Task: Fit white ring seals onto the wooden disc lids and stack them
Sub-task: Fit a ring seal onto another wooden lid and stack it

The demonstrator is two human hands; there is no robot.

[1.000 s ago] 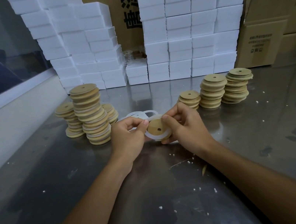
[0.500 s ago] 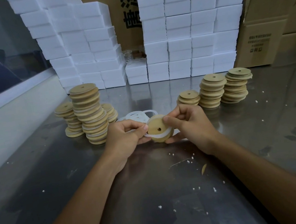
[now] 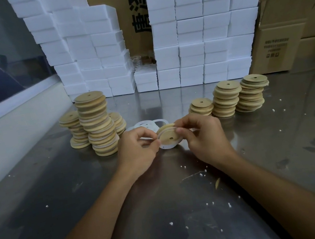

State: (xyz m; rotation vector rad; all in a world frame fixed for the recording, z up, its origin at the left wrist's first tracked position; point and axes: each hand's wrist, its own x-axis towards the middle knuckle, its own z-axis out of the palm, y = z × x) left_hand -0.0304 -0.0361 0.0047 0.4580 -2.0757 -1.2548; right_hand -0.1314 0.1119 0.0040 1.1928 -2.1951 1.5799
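The wooden disc lid [image 3: 168, 136] has tipped further toward the camera. The white ring seal [image 3: 167, 146] now hangs below its lower edge.

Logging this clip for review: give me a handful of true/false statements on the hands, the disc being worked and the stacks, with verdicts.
1. Both hands hold one wooden disc lid above the metal table. True: the left hand and right hand pinch it from either side.
2. The held disc has no white ring seal on it. False: a white ring shows around its lower edge.
3. Loose white rings lie on the table just behind the hands. True.
4. The tallest disc stack stands on the right. False: it stands on the left; the right-side stacks are lower.
5. The boxes stacked at the back are all brown. False: most are white boxes, with cardboard cartons to the right.
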